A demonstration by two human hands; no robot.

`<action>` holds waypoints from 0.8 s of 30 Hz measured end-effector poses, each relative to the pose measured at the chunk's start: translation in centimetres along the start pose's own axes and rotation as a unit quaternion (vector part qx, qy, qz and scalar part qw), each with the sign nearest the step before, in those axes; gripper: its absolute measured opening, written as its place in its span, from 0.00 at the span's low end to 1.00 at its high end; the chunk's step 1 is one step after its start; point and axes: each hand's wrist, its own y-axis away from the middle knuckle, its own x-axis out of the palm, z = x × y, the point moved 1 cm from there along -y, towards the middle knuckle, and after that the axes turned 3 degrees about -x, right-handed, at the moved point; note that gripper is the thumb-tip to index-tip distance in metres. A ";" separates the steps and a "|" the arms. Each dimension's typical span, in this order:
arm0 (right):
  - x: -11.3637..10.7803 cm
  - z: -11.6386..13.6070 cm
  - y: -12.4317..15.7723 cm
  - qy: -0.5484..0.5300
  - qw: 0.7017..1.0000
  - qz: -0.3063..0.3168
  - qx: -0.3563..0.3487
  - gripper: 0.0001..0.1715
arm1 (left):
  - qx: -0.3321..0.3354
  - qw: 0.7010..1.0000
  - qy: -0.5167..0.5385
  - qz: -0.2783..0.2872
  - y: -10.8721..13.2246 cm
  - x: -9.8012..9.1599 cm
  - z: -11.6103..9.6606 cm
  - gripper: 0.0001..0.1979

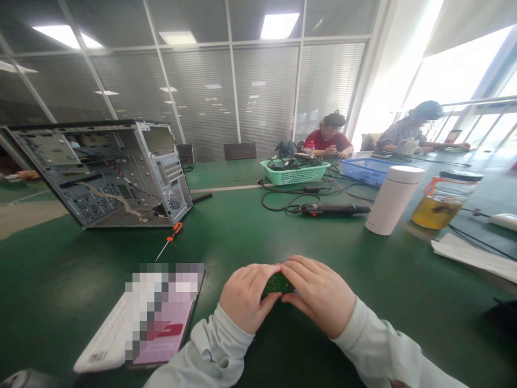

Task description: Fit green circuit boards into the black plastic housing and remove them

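Between my two hands is a small green circuit board (pixel 277 285), mostly covered by my fingers. My left hand (pixel 247 296) curls around its left side, thumb in front and fingers behind. On the right side my right hand (pixel 321 291) grips it the same way, with the fingertips of both hands nearly meeting. The board is held low over the green table (pixel 226 242); whether it touches the surface I cannot tell. To the left lie a screwdriver (pixel 173 233) with an orange handle and a blurred-out phone-like item (pixel 169 323) beside a white packet (pixel 107 334).
An open computer case (pixel 133 178) stands at the left. Beyond my hands lies a black electric screwdriver (pixel 335 209) with its cable. A white bottle (pixel 393 202) and a jar of yellow drink (pixel 438 207) stand right. A green basket (pixel 297 174) and blue basket (pixel 369 172) sit farther back, near two people.
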 end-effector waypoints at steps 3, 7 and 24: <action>0.1 0.0 0.2 0.003 1.000 0.005 -0.002 0.36 | -0.028 0.999 0.001 0.043 -0.1 -0.2 0.0 0.16; 0.6 -0.3 0.5 -0.010 1.000 -0.010 0.008 0.18 | -0.039 0.997 0.015 0.064 -0.2 -0.4 -0.1 0.17; 3.5 -1.7 2.0 -0.705 0.598 -0.097 0.368 0.28 | -0.318 0.915 0.248 -0.003 1.1 2.4 2.4 0.30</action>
